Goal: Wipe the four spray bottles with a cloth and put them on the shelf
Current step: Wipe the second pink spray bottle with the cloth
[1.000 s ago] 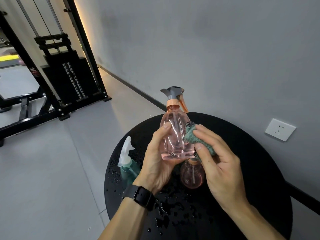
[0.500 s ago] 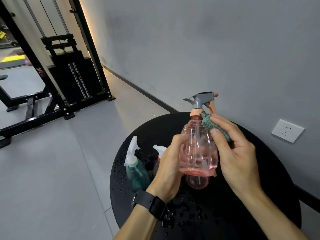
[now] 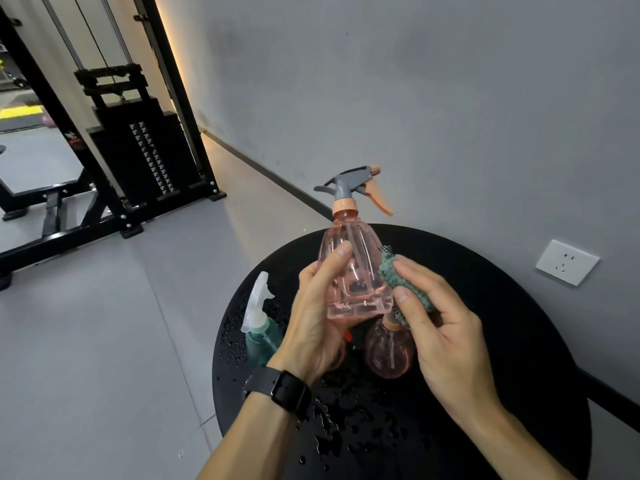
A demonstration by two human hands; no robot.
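Pink unlabelled bottle [image 3: 353,268] in left hand [image 3: 318,320], cloth [image 3: 398,282] pressed.

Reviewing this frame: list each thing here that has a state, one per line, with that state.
pink spray bottle: lifted off the table, upright, gripped by the left hand.
green cloth: bunched, pressed to the bottle's side by the right hand.
round pink bottle: standing on the table, top hidden.
teal spray bottle: standing on the table.
black round table: wet with droplets.
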